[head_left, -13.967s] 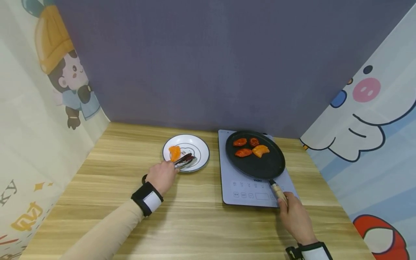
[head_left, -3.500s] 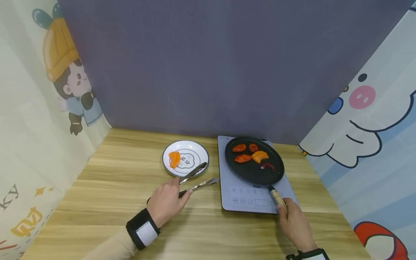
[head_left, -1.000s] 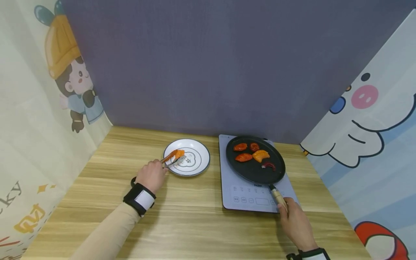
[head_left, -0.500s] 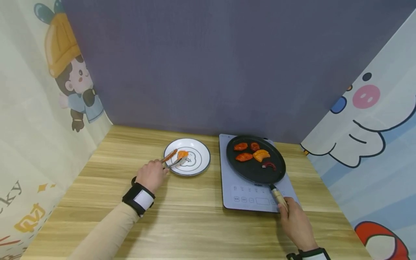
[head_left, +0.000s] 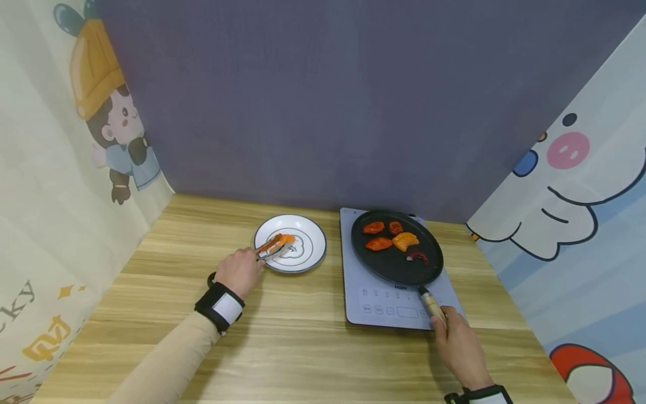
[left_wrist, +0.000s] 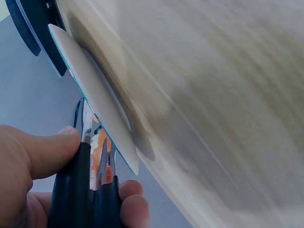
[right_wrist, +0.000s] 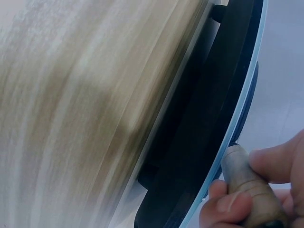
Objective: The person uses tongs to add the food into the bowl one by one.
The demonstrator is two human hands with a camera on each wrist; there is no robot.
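In the head view my left hand [head_left: 238,272] holds metal tongs [head_left: 264,247] over the left part of a white plate [head_left: 315,247] with a dark blue rim. An orange food piece [head_left: 287,239] lies between the tong tips; whether they squeeze it I cannot tell. The left wrist view shows thumb and fingers around the black tong handles [left_wrist: 71,192]. My right hand [head_left: 460,350] grips the wooden handle [head_left: 431,303] of a flat black pan [head_left: 386,270]. In the pan lie several red and orange pieces, among them a dark red curled piece [head_left: 418,256] with a pale end.
The pan sits on a light grey induction cooker [head_left: 378,317], right of the plate. Both stand on a wooden table [head_left: 303,348]. A dark panel [head_left: 313,112] rises behind, with printed cartoon curtains [head_left: 45,168] at both sides.
Earlier, the tongs held the dark red piece over the plate; it now lies in the pan. Over the last second the orange piece and tongs have shifted slightly right. My right hand stays put.
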